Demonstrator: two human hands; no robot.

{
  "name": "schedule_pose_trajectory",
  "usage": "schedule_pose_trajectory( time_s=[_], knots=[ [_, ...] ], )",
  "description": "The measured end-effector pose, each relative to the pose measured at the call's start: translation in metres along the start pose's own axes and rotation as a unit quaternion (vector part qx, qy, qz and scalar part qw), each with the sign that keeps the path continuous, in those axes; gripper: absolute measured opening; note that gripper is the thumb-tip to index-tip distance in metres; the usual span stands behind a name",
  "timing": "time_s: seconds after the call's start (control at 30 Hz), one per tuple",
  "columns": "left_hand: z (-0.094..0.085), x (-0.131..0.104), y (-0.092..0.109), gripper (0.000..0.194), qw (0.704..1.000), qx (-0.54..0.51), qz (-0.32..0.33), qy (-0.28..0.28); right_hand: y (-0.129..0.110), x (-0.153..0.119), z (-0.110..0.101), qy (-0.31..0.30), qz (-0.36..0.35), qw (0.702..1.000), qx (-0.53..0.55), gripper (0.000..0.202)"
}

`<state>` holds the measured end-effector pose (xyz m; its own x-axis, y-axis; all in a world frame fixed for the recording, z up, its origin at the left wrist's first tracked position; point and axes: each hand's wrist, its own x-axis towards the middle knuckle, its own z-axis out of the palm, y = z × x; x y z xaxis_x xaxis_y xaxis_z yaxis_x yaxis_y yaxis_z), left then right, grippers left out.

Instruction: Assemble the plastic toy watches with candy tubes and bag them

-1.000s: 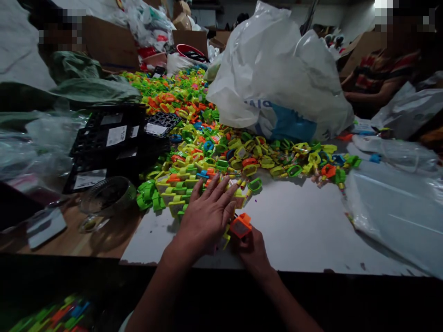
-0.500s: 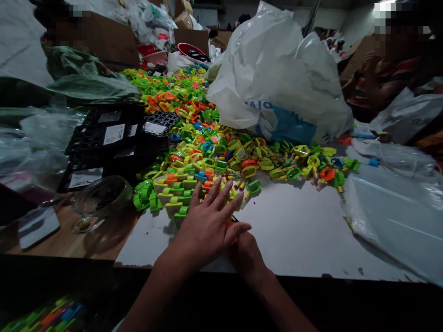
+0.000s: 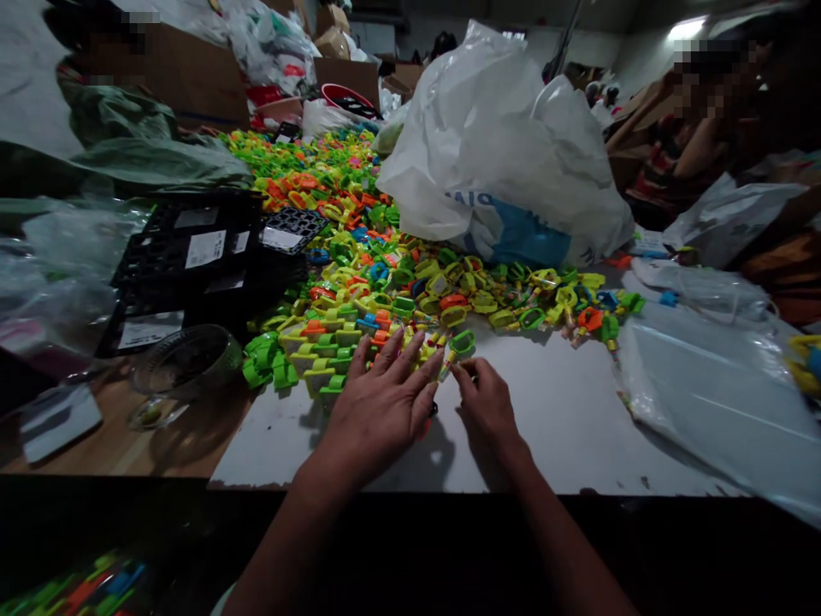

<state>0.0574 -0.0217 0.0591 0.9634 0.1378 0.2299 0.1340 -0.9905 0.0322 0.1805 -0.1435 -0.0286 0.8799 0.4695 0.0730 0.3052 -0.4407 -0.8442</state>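
Observation:
My left hand (image 3: 381, 393) lies palm down, fingers spread, over rows of yellow, green, orange and blue plastic pieces (image 3: 330, 351) set close together. Its palm hides part of the rows, and a bit of orange and black shows under the thumb side. Just right of it, my right hand (image 3: 491, 398) is closed in a pinch at the clear tube end of a green ring-shaped plastic piece (image 3: 462, 342) on the white board (image 3: 545, 445). The fingertips partly cover that end. Several loose green pieces (image 3: 269, 359) sit left of the rows.
A large heap of bright plastic pieces (image 3: 339, 192) spreads behind, with a big white plastic bag (image 3: 500, 137) on it. Black trays (image 3: 173, 257) and a clear bowl (image 3: 186, 359) stand left. Clear plastic sheets (image 3: 711, 368) lie right. Two people sit across, one each side.
My right hand has come out from beneath my left hand and moved right and forward to the green ring-shaped piece. My left hand stays over the rows. The view has shifted slightly.

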Motion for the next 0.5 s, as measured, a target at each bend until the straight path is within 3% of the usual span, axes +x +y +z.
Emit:
schedule_pose_trajectory(
  time_s=[0.07,0.13,0.23,0.3,0.37,0.43,0.5],
  knots=[
    [-0.001,0.0,0.001,0.048,1.0,0.002,-0.006,-0.003,-0.001,0.025,0.001,0.028,0.019,0.992,-0.118,0.04],
    [-0.002,0.001,0.002,0.049,1.0,0.003,-0.01,-0.003,0.001,0.043,0.001,0.017,0.017,0.98,-0.199,0.037],
    [-0.003,0.0,0.003,0.048,1.0,0.004,-0.011,-0.003,0.01,0.046,-0.009,-0.01,0.001,0.979,-0.204,0.023],
    [-0.003,0.0,0.003,0.048,1.0,0.002,-0.01,-0.003,0.016,0.032,-0.02,-0.034,0.027,0.994,-0.105,0.023],
    [-0.002,0.001,0.003,0.049,1.0,0.0,-0.008,-0.005,0.017,0.01,-0.025,-0.07,0.075,0.993,0.06,0.026],
    [0.0,0.002,0.003,0.048,1.0,0.002,-0.004,-0.008,0.014,-0.013,-0.021,-0.113,0.098,0.962,0.226,0.031],
    [0.0,0.002,0.002,0.049,1.0,0.006,-0.001,-0.012,0.007,-0.03,-0.01,-0.155,0.08,0.931,0.322,0.027]
  ],
)
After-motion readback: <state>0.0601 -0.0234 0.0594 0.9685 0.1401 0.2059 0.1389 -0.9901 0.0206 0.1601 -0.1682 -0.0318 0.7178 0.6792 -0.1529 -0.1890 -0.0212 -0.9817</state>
